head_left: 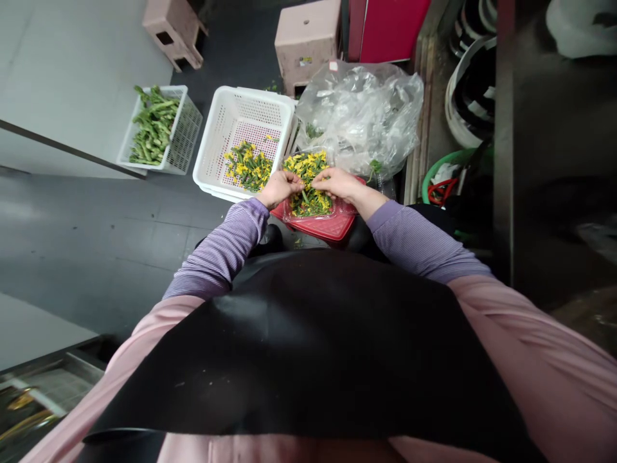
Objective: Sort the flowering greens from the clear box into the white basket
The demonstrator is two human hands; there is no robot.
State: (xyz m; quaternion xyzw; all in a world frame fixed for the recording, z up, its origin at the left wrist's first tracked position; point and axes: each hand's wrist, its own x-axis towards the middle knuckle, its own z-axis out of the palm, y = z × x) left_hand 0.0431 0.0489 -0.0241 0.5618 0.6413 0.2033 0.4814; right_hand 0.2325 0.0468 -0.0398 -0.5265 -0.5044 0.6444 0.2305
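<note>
A clear plastic tray (308, 218) full of yellow-flowered green vegetables (311, 164), like tiny cucumbers with blossoms, rests on a red stool (337, 226). My left hand (282, 188) is closed in a pinch over the tray's left side, at a slim green piece. From the right, my right hand (341, 185) reaches over the same tray with thumb and finger pinched; what is between its fingertips is too small to make out. Just left of the tray, a white plastic basket (205, 161) holds more of these flowered vegetables (248, 166).
A large clear plastic bag (371, 122) lies beyond the tray. Farther left, a second white basket (186, 145) holds thick green stems (154, 128). Pinkish stools (308, 32) stand behind. At right are a green-rimmed tub (429, 180) and a metal shelf post (504, 161).
</note>
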